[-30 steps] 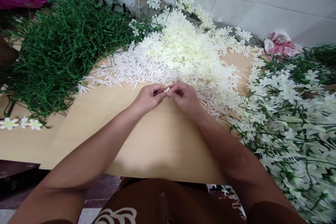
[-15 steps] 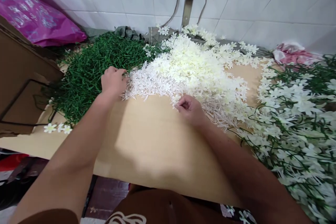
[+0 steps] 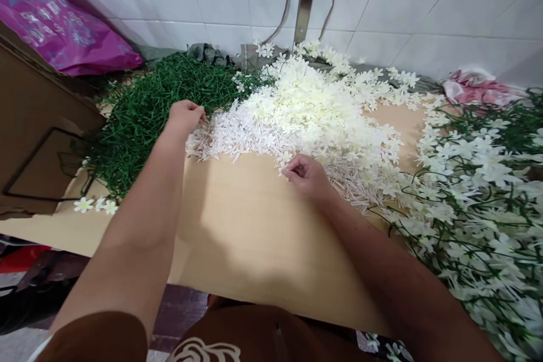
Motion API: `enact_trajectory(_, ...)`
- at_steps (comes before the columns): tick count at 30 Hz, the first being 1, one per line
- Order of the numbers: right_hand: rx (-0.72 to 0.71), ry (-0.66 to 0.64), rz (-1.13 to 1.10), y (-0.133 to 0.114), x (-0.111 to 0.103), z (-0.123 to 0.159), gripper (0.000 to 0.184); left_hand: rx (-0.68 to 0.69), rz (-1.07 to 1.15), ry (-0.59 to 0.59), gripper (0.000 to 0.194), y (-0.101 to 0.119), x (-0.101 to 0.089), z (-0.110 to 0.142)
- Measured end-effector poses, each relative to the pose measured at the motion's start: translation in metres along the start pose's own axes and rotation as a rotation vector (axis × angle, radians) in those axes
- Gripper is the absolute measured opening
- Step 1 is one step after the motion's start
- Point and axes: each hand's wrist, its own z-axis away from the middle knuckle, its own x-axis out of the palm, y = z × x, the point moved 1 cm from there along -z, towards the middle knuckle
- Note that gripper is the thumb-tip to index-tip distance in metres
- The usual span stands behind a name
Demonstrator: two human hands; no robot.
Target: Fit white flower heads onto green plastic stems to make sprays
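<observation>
Left hand (image 3: 186,116) has moved where 1 green heap (image 3: 139,119) meets 1 white heap (image 3: 250,133).

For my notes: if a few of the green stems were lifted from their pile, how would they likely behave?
The green stems look thin and curved, so they're probably light and somewhat bendy. They lie crisscrossed in a dense tangle, so lifting one may drag others along.

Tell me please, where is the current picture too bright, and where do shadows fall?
In the head view, the white flower heap glares, its middle petals nearly washed out; also in the head view, shadows darken the tan board beside the left forearm and toward the board's near edge.
</observation>
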Motion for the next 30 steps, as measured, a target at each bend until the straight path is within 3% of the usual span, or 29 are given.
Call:
enact_trajectory(4,0.008,0.026,-0.113,-0.005,-0.001,-0.003,0.026,-0.019,0.573,0.074,0.018,0.011,-0.029,0.023)
enact_trajectory(6,0.005,0.051,-0.174,-0.010,-0.003,-0.003,0.026,0.021,0.762,-0.016,0.019,0.021,-0.031,0.040)
enact_trajectory(8,0.004,0.070,-0.220,-0.016,-0.005,-0.003,0.030,0.035,0.893,-0.167,0.019,0.030,-0.020,0.059)
enact_trajectory(13,0.023,0.014,-0.288,-0.021,-0.012,-0.002,0.030,-0.018,0.812,-0.492,0.016,0.041,0.045,0.117)
enact_trajectory(17,0.059,0.031,-0.391,-0.021,-0.013,-0.001,0.039,-0.022,0.778,-0.640,0.025,0.042,0.086,0.147)
enact_trajectory(21,0.101,0.008,-0.392,-0.021,-0.008,-0.001,0.043,-0.060,0.886,-0.690,0.031,0.040,0.099,0.154)
enact_trajectory(30,0.174,-0.018,-0.489,-0.015,-0.004,0.002,0.041,-0.061,0.951,-0.718,0.032,0.039,0.103,0.152)
